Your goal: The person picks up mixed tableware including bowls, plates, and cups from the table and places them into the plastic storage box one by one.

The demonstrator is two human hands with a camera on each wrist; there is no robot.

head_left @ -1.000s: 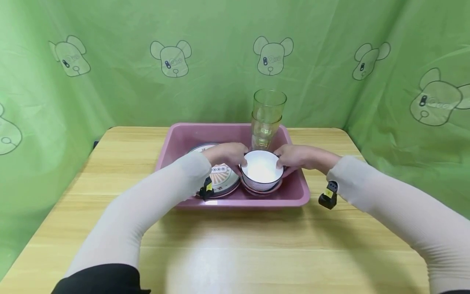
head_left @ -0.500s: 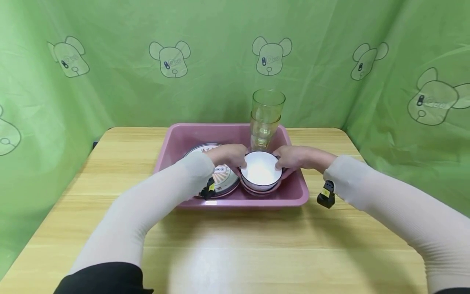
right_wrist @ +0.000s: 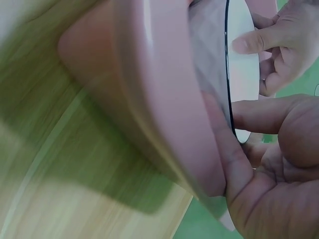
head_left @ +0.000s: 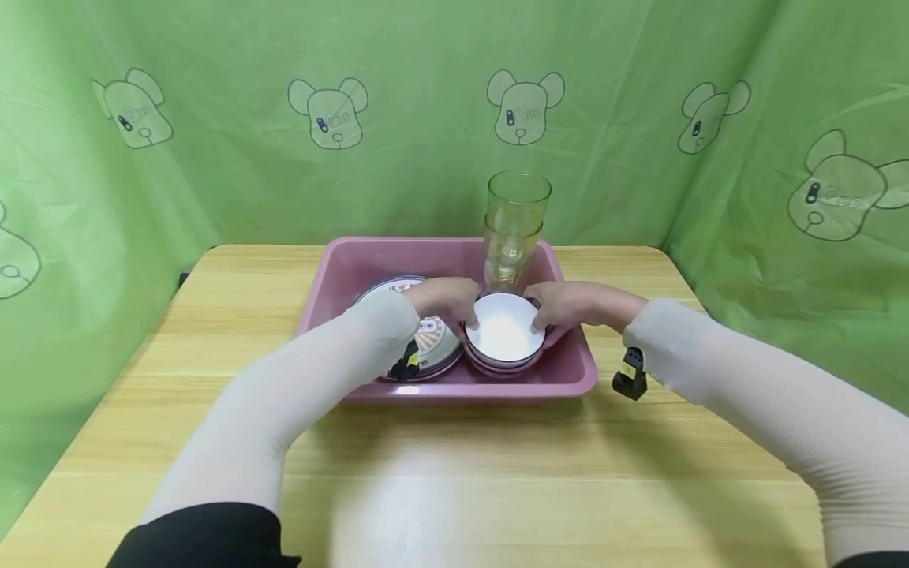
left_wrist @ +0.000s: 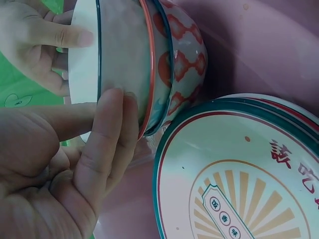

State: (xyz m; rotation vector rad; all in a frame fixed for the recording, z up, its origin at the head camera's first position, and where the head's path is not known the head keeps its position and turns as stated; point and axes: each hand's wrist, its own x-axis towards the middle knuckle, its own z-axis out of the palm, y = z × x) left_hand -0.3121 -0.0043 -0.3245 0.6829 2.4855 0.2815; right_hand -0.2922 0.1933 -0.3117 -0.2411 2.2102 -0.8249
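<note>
A white bowl with a dark rim [head_left: 506,327] sits at the top of a nested stack, held by both hands at opposite sides. My left hand [head_left: 454,304] pinches its left side, thumb inside the rim and fingers against the outer wall. On the right side my right hand [head_left: 564,304] grips it the same way. Beneath it, the left wrist view shows an orange-rimmed bowl [left_wrist: 148,55] and a red-patterned bowl [left_wrist: 187,59]. The stack stands in a pink tub [head_left: 469,391]. The tub wall hides the lower bowls in the right wrist view.
Left of the bowls lies a stack of printed plates [left_wrist: 199,144], partly covered by the left forearm in the head view. Nested yellow-green tumblers [head_left: 518,197] stand behind the bowls. The tub rests on a wooden table [head_left: 440,481] before a green curtain [head_left: 426,181].
The white bowl has come down slightly and sits deeper in the stack, with both hands lowering along with it. Both hands keep their hold on it.
</note>
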